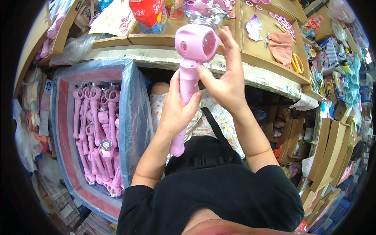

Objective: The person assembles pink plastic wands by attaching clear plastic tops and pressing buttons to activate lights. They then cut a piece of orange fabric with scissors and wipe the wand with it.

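Cluttered cardboard trays (270, 29) are lining the workbench, and a plastic-lined bin (129, 98) of pink wands (100, 129) is sitting at the person's left. The left hand (176, 111) is clamping a pink toy wand (190, 74) by its handle, held up over the lap (steady grip matters), while the right hand (227, 80) is pinching at the round head; keeping the head square should help.
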### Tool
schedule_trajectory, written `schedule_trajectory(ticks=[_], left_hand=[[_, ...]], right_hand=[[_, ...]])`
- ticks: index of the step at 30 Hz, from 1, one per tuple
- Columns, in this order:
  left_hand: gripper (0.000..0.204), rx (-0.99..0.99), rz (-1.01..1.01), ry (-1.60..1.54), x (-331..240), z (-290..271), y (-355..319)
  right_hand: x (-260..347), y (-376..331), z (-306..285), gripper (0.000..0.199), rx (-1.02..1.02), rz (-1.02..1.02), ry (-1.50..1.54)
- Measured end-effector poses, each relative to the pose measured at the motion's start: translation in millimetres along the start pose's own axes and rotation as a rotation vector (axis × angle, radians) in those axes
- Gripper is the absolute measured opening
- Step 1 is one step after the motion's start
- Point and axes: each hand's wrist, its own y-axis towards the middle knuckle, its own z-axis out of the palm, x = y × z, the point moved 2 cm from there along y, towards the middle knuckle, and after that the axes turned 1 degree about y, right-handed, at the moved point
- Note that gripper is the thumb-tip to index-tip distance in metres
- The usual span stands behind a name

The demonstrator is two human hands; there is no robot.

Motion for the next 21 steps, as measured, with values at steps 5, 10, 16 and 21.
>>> schedule_trajectory(ticks=[5, 10, 16, 21], left_hand=[[0.063, 0.139, -0.137, -0.479, 8.4, -5.6, 7.5], [0.053, 0.139, -0.064, -0.66, 11.7, -6.6, 10.8], [0.057, 0.055, -0.037, -0.613, 14.9, -12.7, 14.3], [0.051, 0.027, -0.003, -0.649, 14.5, -17.5, 17.3]], right_hand=[[-4.6, -9.2, -13.8, 0.078, -0.119, 0.104, 0.235], [-13.2, -20.1, -12.9, 0.078, -0.108, 0.227, 0.369], [-25.0, -51.5, -0.4, 0.074, 0.021, 0.319, 0.393], [-32.7, -90.5, 17.1, 0.067, 0.219, 0.356, 0.393]])
